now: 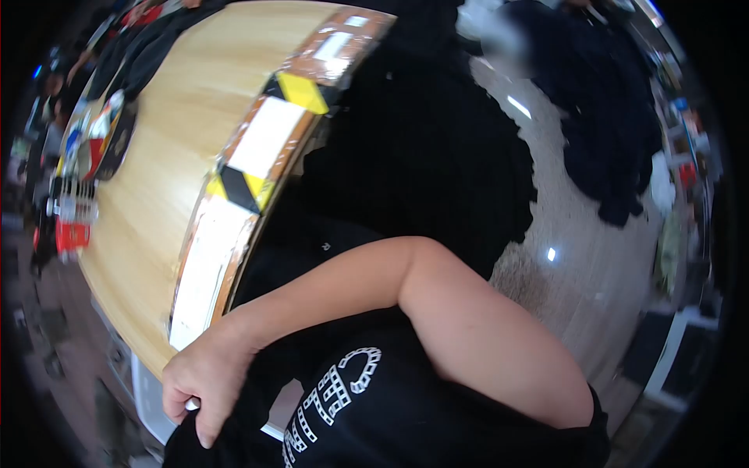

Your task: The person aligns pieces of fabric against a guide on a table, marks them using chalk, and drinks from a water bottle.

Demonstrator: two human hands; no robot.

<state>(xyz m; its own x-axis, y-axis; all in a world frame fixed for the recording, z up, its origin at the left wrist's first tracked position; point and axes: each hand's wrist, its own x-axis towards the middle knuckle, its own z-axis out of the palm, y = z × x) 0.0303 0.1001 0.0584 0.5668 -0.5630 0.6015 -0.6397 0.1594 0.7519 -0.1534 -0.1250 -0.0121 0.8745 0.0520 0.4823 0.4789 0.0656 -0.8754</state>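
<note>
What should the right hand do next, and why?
I'd probably raise the right hand slightly over the table. It sits low beside the near corner, and only a small silvery bit of what it grips shows between the fingers. Lifting it might reveal the rest before any further handling.

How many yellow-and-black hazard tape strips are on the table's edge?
2: the farther strip, toward the far end of the table, and the nearer strip, closer to the hand.
</note>
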